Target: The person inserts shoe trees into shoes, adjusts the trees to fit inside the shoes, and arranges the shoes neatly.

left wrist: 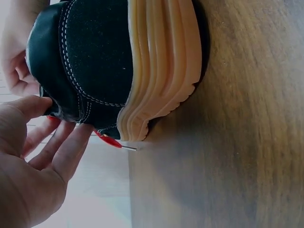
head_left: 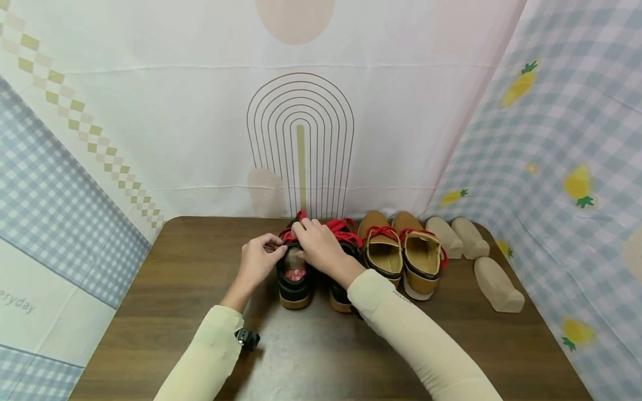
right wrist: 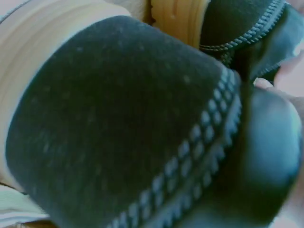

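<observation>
A black shoe [head_left: 294, 287] with red laces and a tan sole stands at the table's middle, its heel toward me. My left hand [head_left: 259, 259] pinches the left edge of its collar, thumb on one side and fingers on the other, as the left wrist view shows. My right hand [head_left: 321, 245] reaches over the front of the opening, fingers at the red laces and thumb at the opening, gripping the tongue area. Inside show a tan-grey surface and a pink-red patterned insole [head_left: 295, 274]. A red lace end [left wrist: 111, 141] with a metal tip sticks out beside the sole.
The matching black shoe [head_left: 339, 298] stands close on the right, partly under my right forearm. Beyond it are two brown shoes [head_left: 383, 259] with red laces. Several beige foot-shaped blocks [head_left: 496, 284] lie at the table's right end. Patterned cloth hangs behind and at both sides.
</observation>
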